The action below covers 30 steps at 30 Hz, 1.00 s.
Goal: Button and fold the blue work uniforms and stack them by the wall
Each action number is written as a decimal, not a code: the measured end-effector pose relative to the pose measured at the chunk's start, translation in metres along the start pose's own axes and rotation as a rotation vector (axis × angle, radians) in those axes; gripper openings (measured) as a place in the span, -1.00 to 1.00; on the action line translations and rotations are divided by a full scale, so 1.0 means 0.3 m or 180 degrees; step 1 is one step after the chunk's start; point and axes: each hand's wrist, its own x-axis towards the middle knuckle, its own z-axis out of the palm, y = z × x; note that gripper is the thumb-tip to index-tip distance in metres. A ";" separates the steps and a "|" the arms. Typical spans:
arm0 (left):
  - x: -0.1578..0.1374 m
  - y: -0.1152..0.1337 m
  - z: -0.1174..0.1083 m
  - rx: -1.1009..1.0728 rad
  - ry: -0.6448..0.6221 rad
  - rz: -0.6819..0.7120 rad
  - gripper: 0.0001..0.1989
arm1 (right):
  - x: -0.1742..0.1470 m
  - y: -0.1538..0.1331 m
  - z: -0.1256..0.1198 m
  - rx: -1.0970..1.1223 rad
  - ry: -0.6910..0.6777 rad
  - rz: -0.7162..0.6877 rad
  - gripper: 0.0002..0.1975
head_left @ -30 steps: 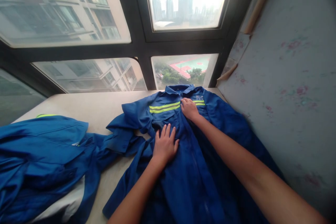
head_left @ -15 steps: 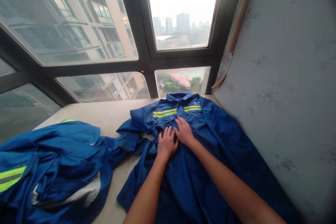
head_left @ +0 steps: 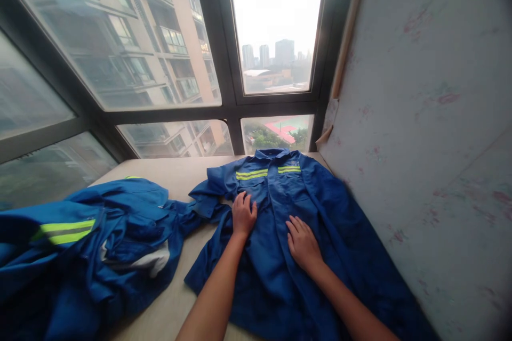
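Observation:
A blue work jacket with yellow-and-grey reflective strips across the chest lies front up, its collar toward the window. My left hand rests on its left front just below the chest pocket, fingers spread on the cloth. Lower down and to the right of the button placket, my right hand lies on the fabric with its fingers stretched out. Neither hand holds anything. The jacket's left-side sleeve is bent and bunched beside the body, while the right-side one runs down along the wall.
A second blue garment with a reflective strip and pale lining lies crumpled at the left, touching the jacket's sleeve. Both lie on a pale wooden surface. Framed windows stand behind, and a papered wall borders the right.
My hands have moved apart. The right hand came down and to the right, the left shifted slightly up and left. The jacket's front looks flatter. The view has turned slightly left.

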 end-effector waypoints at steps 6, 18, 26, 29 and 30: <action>-0.234 -0.085 -0.150 0.0461 0.0229 -0.0446 -0.54 | 0.004 -0.007 0.008 -0.0042 0.0026 0.0023 -0.53; -0.506 -0.277 -0.450 -0.2542 -0.1197 -0.1999 -0.46 | 0.002 -0.007 0.012 -0.0039 0.0118 0.0041 -0.54; -0.644 -0.221 -0.542 -0.2919 -0.1165 -0.2686 -0.44 | 0.015 -0.004 0.017 -0.0021 0.0204 0.0201 -0.53; -0.694 -0.263 -0.493 -0.1607 -0.1246 -0.2077 -0.55 | 0.010 0.021 0.013 0.0096 0.0134 0.0083 -0.54; -0.698 -0.278 -0.475 -0.1272 -0.1187 -0.1878 -0.56 | 0.006 0.031 0.010 0.0146 0.0102 0.0012 -0.55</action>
